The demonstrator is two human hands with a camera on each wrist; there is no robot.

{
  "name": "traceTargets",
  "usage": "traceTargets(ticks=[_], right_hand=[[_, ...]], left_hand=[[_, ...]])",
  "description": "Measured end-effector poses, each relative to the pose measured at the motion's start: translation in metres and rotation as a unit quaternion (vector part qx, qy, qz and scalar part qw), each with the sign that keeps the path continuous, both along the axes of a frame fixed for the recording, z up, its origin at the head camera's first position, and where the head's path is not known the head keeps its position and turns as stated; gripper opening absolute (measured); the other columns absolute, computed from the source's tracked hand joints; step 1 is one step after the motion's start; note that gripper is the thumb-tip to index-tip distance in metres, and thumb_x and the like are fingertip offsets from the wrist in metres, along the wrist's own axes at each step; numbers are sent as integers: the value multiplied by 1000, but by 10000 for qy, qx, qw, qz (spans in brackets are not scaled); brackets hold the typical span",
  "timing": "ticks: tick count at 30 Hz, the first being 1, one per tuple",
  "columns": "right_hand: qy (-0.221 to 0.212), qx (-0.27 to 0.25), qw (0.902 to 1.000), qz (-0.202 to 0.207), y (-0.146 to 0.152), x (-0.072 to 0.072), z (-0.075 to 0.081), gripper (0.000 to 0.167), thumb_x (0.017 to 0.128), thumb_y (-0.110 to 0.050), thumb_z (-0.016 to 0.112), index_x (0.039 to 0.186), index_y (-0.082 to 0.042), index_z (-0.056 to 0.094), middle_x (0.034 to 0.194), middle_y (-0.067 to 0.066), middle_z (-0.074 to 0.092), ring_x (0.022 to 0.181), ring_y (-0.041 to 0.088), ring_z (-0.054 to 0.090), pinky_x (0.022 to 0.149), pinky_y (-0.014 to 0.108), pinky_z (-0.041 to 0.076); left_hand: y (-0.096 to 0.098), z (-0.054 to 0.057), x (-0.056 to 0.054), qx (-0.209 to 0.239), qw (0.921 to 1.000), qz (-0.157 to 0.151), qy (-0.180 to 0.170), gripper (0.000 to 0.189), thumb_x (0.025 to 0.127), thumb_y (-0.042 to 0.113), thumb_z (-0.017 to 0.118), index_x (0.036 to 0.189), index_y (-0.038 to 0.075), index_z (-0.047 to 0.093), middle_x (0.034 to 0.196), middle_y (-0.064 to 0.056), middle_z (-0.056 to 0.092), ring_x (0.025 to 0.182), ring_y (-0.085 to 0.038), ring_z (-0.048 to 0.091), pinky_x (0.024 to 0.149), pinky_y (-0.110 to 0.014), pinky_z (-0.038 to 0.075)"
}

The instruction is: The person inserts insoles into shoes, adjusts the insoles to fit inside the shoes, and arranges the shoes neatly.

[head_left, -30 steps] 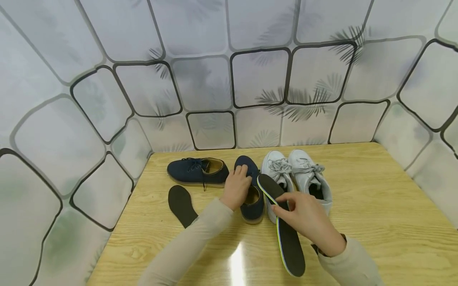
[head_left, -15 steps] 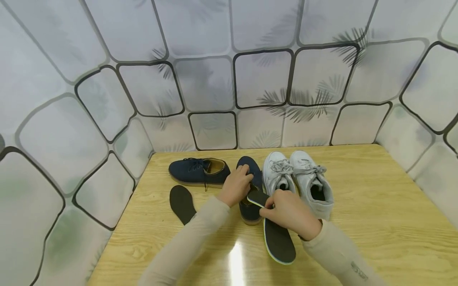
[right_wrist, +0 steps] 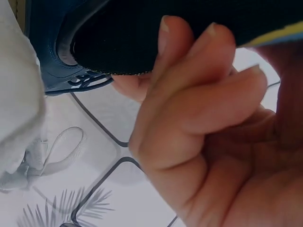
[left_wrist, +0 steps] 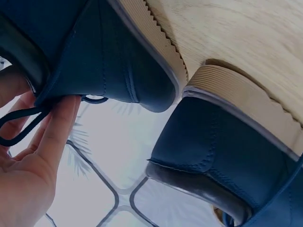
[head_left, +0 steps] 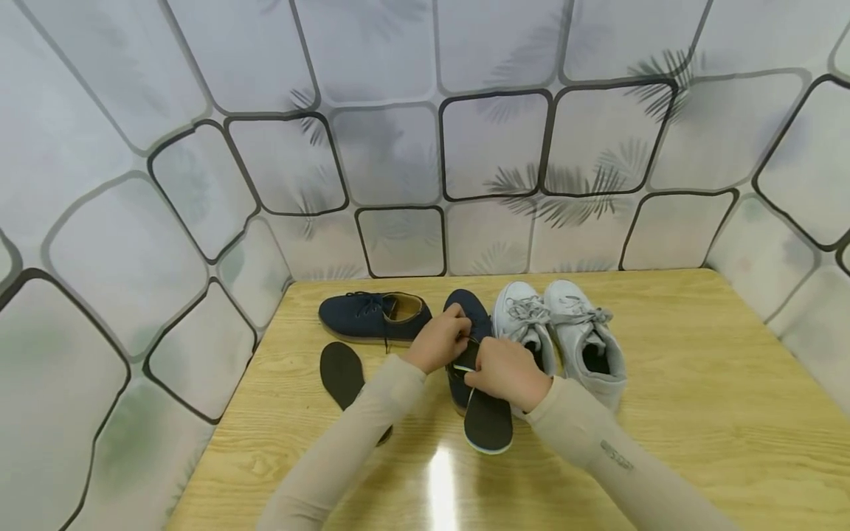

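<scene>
A navy lace-up shoe (head_left: 468, 304) stands toe-away at the middle of the wooden table. My left hand (head_left: 438, 342) grips it at the tongue and laces, the thumb inside the collar in the left wrist view. Between thumb and curled fingers my right hand (head_left: 506, 373) holds a black insole (head_left: 489, 426) with a pale, coloured edge. The insole's front end is at the shoe's opening, while its heel end sticks out toward me. In the right wrist view, the insole (right_wrist: 123, 45) overlaps the dark collar. My right hand hides the insole's middle.
The other navy shoe (head_left: 355, 316) lies sideways to the left, its heel close to the gripped shoe. Nearer me is a second black insole (head_left: 341, 372), partly under my left sleeve. Two white sneakers (head_left: 587, 332) stand just right of my right hand. Patterned walls (head_left: 398, 243) enclose the table.
My right hand has carried the insole left and forward, from over the white sneaker to the navy shoe's opening. My left hand stays on the shoe.
</scene>
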State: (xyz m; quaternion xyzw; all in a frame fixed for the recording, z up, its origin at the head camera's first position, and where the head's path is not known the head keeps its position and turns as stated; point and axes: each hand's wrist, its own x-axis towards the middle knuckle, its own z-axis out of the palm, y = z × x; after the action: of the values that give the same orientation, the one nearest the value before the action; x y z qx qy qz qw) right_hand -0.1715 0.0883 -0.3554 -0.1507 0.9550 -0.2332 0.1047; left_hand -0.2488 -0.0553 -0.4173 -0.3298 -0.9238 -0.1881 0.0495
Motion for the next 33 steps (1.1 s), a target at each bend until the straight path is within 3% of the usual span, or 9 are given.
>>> traceTargets(ticks=[6,14,24,33], right_hand=[[-7,93,10000,-22,-6,-6,-1,56,81,-13,71,43,-17,30,39,-8,18,36,6,15,39,20,12],[455,276,9986,41,-13,-9,-5,49,80,-13,72,48,-14,35,45,-3,27,40,13,32,41,24,22],[810,150,9966,42,-21,-9,-8,44,78,-3,68,51,-15,36,48,-1,31,41,14,34,42,25,25],[675,213,9972,-248,-27,-18,-16,36,80,-2,67,54,-11,44,52,4,40,43,17,40,43,27,27]], left_hand=[[-2,0,-1,159,9997,-69,-159,13,90,6,67,80,10,59,96,-5,47,70,-15,53,62,-24,45],[-4,1,-1,294,9992,-145,-242,15,90,5,66,79,10,57,96,-5,47,69,-14,52,62,-24,44],[-3,-2,-3,322,9991,-149,-234,15,91,6,65,78,11,59,94,-5,47,70,-16,53,63,-25,45],[-5,0,-2,348,9983,-79,-463,15,91,3,63,80,11,59,95,-4,47,68,-16,52,61,-25,43]])
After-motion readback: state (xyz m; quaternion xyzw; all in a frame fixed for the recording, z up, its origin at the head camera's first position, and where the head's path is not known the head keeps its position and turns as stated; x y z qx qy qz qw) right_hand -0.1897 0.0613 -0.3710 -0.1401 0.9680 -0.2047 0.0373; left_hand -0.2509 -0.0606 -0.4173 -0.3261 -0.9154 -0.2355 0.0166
